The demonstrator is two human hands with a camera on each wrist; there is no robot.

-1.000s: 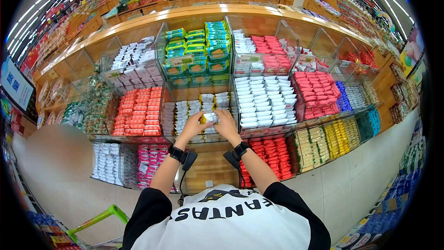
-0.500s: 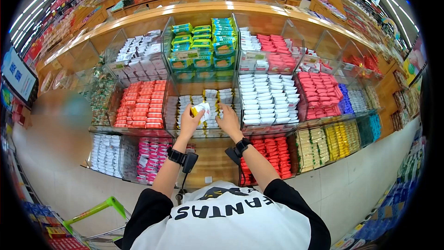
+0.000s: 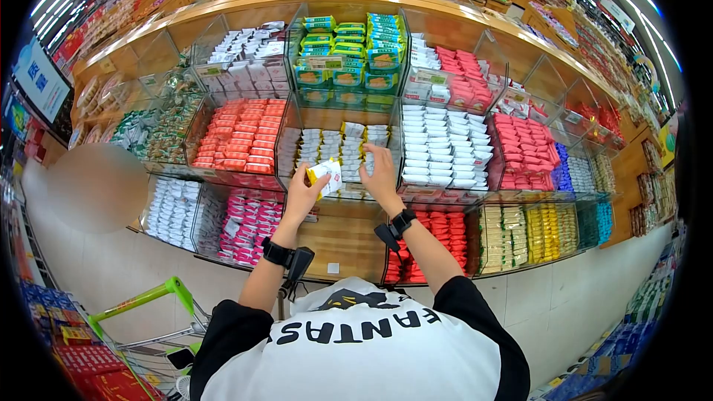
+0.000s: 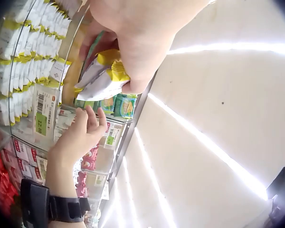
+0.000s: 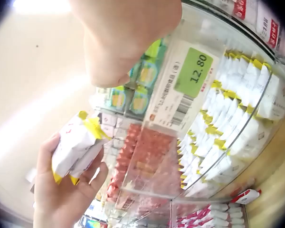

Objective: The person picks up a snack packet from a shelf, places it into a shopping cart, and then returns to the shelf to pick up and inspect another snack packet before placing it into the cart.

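My left hand (image 3: 302, 197) grips small white snack packets with yellow ends (image 3: 324, 174), at the front of an acrylic bin of matching packets (image 3: 330, 147). The right wrist view shows two held packets (image 5: 78, 147) overlapping, pinched between thumb and fingers of the left hand (image 5: 61, 202). To the right of them, my right hand (image 3: 382, 174) hovers over the bin's right side, fingers loosely bent. Nothing shows in the right hand (image 4: 83, 137) in the left wrist view. Its fingertips are mostly hidden in the right wrist view.
Orange-red packets (image 3: 238, 134) fill the bin on the left; white packets (image 3: 445, 145) fill the one on the right. Green packs (image 3: 347, 52) stand behind. A price tag (image 5: 180, 88) hangs on the clear front wall. A green-handled cart (image 3: 141, 304) is at lower left.
Both hands were together on a packet; they have since parted. The left hand keeps the packets, lower and nearer the body, while the right hand has moved away to the right.
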